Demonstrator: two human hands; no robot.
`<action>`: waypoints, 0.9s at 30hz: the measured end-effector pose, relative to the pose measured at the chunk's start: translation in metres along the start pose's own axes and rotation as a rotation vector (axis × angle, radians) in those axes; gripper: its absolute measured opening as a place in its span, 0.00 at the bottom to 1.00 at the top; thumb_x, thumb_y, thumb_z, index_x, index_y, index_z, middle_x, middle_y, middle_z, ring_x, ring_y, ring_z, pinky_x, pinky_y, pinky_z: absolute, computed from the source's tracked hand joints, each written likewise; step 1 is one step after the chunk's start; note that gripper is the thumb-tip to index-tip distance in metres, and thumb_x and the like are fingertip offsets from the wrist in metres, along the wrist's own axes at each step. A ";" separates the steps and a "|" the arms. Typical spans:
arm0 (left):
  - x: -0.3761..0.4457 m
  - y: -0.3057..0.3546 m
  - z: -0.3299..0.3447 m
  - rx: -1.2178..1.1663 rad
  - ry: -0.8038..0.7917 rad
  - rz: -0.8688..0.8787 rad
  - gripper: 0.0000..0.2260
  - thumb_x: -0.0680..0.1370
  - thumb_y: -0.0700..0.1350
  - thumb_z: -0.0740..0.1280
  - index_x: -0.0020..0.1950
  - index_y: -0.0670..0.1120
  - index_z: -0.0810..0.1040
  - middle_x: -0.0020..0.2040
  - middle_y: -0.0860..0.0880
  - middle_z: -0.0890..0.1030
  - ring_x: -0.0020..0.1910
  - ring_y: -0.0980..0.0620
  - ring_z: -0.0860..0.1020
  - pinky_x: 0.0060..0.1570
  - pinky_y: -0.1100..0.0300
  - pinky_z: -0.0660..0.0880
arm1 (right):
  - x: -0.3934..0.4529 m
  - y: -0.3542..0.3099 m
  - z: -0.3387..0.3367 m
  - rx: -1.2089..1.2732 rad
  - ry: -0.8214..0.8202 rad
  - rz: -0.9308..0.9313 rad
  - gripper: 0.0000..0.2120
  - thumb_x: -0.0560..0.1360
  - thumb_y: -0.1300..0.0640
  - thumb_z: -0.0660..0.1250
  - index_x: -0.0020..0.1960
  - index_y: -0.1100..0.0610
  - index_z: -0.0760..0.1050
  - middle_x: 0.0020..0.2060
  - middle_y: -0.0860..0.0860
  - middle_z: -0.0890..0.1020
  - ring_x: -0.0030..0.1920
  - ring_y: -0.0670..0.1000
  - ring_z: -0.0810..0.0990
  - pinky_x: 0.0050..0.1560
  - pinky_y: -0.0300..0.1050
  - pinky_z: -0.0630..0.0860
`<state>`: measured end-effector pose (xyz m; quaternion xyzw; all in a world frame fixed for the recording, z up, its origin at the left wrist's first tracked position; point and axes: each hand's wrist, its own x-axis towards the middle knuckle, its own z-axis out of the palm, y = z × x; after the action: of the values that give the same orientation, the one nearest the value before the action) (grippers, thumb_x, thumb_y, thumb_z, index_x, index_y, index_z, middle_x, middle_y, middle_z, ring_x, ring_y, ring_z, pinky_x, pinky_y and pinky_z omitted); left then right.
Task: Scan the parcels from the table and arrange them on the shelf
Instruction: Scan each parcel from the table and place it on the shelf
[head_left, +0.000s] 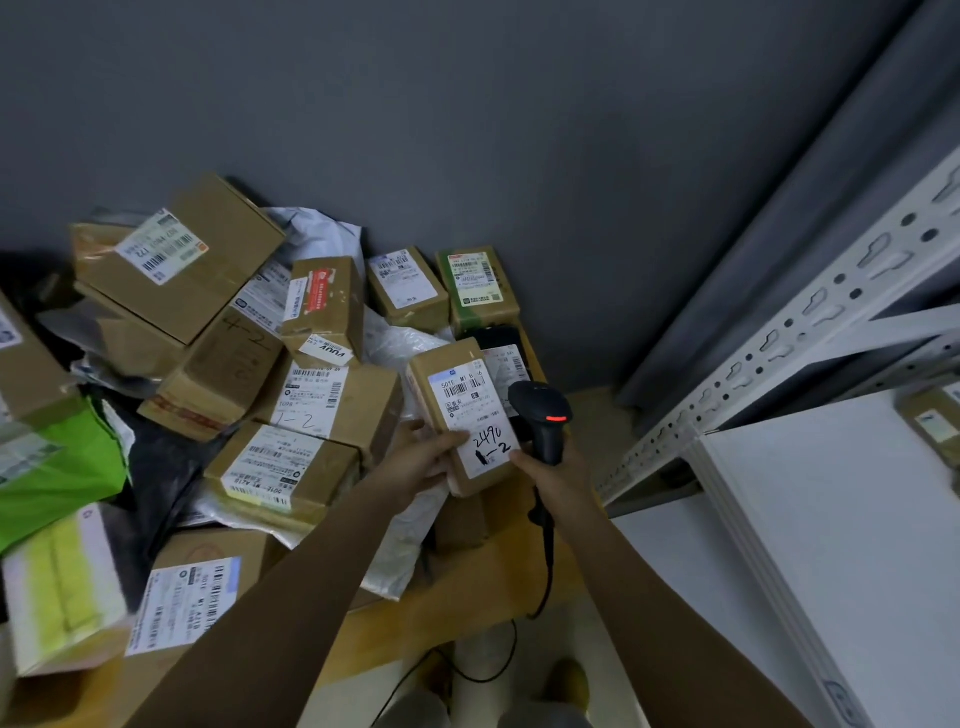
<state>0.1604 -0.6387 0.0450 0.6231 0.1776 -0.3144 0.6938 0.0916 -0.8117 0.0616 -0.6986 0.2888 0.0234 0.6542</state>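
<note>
Head view: the left hand (427, 457) holds a small brown parcel (460, 415) up over the near right part of the table (467, 587), fingers curled round its lower left edge with the thumb lying on the white label. The parcel's long axis runs away from the person and slightly to the left, label face up, with handwritten marks at the near end and the barcode toward the far end. Just beside it on the right, the right hand (553, 475) grips the handle of a black barcode scanner (543, 415), fingers wrapped fully round it, a cable trailing down off the table edge. The scanner's head sits right at the parcel's right edge with a red light showing, so the scan looks to be in hand, though whether the beam falls on the barcode cannot be told. The white shelf (831, 519) stands to the right, nearer the scanner hand than the parcel hand; one parcel on the shelf (935, 421) already rests there. A pile of other parcels (249, 353) crowds the table to the left.
</note>
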 end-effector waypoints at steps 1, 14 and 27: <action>-0.002 0.003 -0.001 0.002 0.016 0.029 0.31 0.69 0.44 0.76 0.66 0.47 0.63 0.61 0.48 0.78 0.56 0.47 0.79 0.54 0.49 0.77 | -0.002 -0.003 -0.001 0.014 0.009 -0.007 0.15 0.72 0.62 0.73 0.57 0.56 0.76 0.47 0.50 0.82 0.49 0.50 0.81 0.42 0.39 0.74; -0.031 0.078 -0.004 0.129 0.123 0.455 0.36 0.70 0.39 0.75 0.71 0.46 0.59 0.51 0.56 0.74 0.49 0.58 0.75 0.43 0.66 0.74 | -0.052 -0.069 -0.020 -0.030 -0.206 -0.164 0.10 0.73 0.61 0.73 0.49 0.53 0.73 0.30 0.44 0.77 0.24 0.36 0.75 0.26 0.29 0.69; -0.033 0.093 -0.003 0.174 0.105 0.488 0.37 0.69 0.41 0.76 0.71 0.49 0.58 0.58 0.52 0.75 0.56 0.52 0.76 0.59 0.49 0.76 | -0.057 -0.073 -0.023 -0.152 -0.129 -0.102 0.14 0.73 0.54 0.74 0.34 0.56 0.71 0.24 0.47 0.71 0.23 0.42 0.70 0.25 0.33 0.67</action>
<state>0.1973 -0.6264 0.1356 0.7204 0.0302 -0.1191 0.6826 0.0683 -0.8135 0.1537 -0.7570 0.2076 0.0569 0.6169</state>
